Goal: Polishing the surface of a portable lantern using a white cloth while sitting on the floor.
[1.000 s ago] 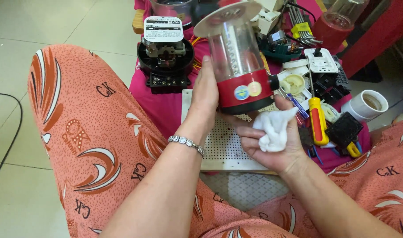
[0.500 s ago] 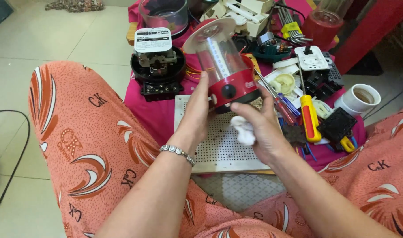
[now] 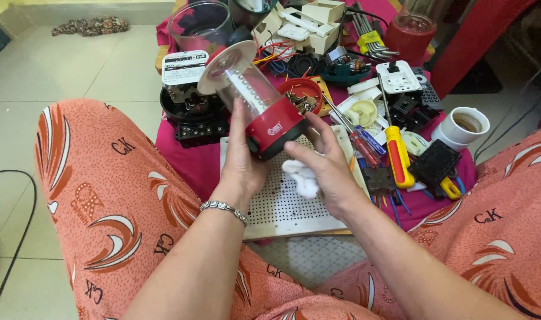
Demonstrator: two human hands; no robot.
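Note:
My left hand (image 3: pixel 242 159) grips a lantern (image 3: pixel 254 104) with a clear cylinder and a red base, tilted so its top leans up to the left. My right hand (image 3: pixel 326 169) holds a crumpled white tissue (image 3: pixel 302 176) just below the lantern's red base, its fingers close to the base. Both hands hover over a white perforated board (image 3: pixel 282 204) that lies on a magenta cloth.
A yellow-and-red screwdriver (image 3: pixel 397 155), a black electric meter (image 3: pixel 192 106), a white switch plate (image 3: pixel 398 77), a white cup (image 3: pixel 466 125), a clear jar (image 3: pixel 200 26) and several small parts crowd the cloth. My orange patterned knees flank the board. A black cable (image 3: pixel 13 249) runs along the tiled floor.
The lantern has tipped from upright to leaning left. My right hand with the tissue has moved up from beside the base to just under it. The view has shifted downward.

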